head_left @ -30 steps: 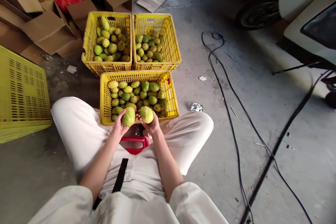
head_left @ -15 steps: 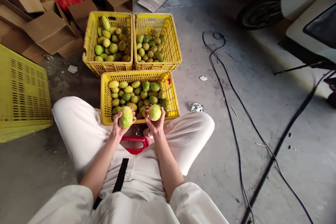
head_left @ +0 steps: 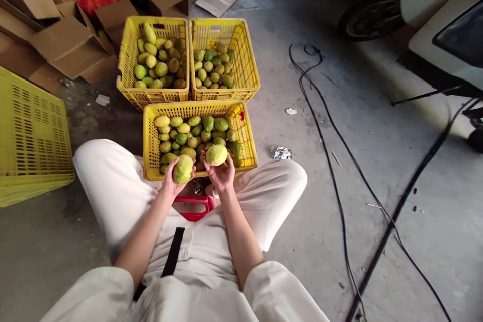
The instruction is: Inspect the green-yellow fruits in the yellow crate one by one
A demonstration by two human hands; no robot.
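Note:
My left hand [head_left: 171, 179] is wrapped round a large yellow-green fruit [head_left: 182, 169], its fingers curled over the sides. In my right hand [head_left: 222, 175] a second, oval yellow-green fruit [head_left: 216, 155] lies across the fingertips and thumb, turned sideways. Both hands are over the near rim of a yellow plastic crate [head_left: 151, 146], which holds many green and yellow fruits [head_left: 196, 130] of the same sort. The two held fruits are apart from each other. Part of the crate's near side is hidden behind my hands.
Behind stand two more crates, a left one [head_left: 153, 94] and a right one [head_left: 251, 68], both with fruit inside. Another yellow crate [head_left: 33, 126] is at far left, near cardboard boxes [head_left: 70, 45]. Black cables [head_left: 328, 146] cross the floor towards a vehicle [head_left: 449, 35].
My hands have moved apart from being side by side. The right hand went right, then up slightly, and its fruit has turned from end-on to sideways. The left hand shifted slightly left, then back.

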